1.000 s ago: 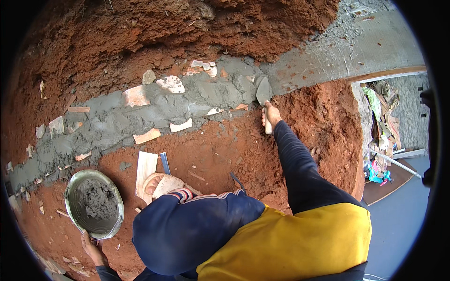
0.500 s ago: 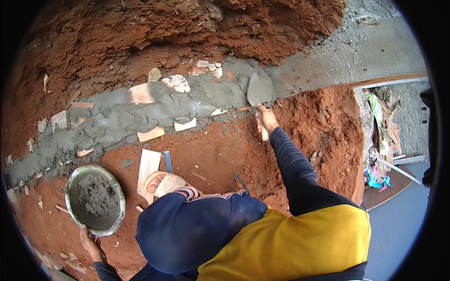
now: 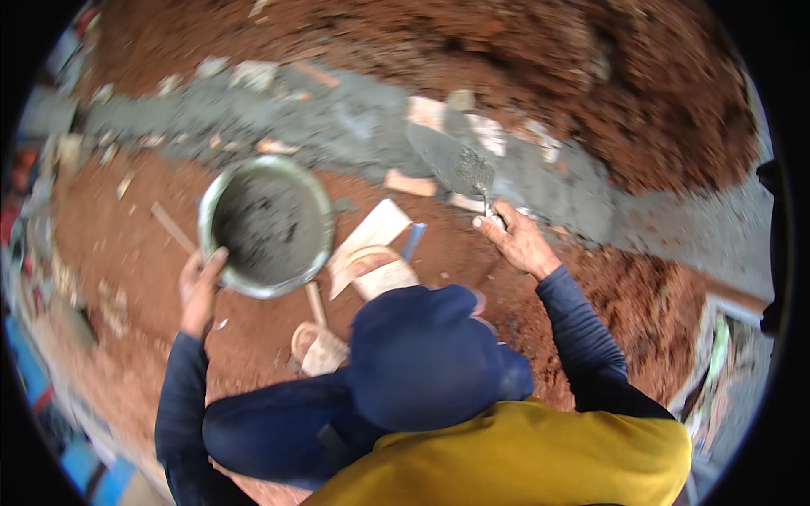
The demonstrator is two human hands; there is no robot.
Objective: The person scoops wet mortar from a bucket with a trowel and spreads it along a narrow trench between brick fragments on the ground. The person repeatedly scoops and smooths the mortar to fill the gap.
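My left hand [image 3: 200, 287] grips the near left rim of a round bucket [image 3: 320, 196], thumb over the edge. Grey wet mortar [image 3: 266, 223] lies inside it. My right hand [image 3: 519, 240] is closed round the handle of a trowel [image 3: 447, 160]. Its blade points away and to the left, with a small dab of mortar near the handle end. Beneath and beyond the blade runs a band of smeared grey mortar [image 3: 346, 118], with pale broken tile pieces [image 3: 411, 182] along its edges.
Red soil banks up [image 3: 506, 51] beyond the mortar band. A flat concrete strip [image 3: 675, 223] continues at the right. My sandalled foot [image 3: 380, 268] rests by a pale board [image 3: 371, 236] and a blue strip [image 3: 413, 241]. Loose sticks [image 3: 173, 228] lie near the bucket.
The view has swung left. The trowel has lifted off the mortar at the band's right end and come back toward the bucket. My left hand still holds the bucket, which now appears nearer my body.
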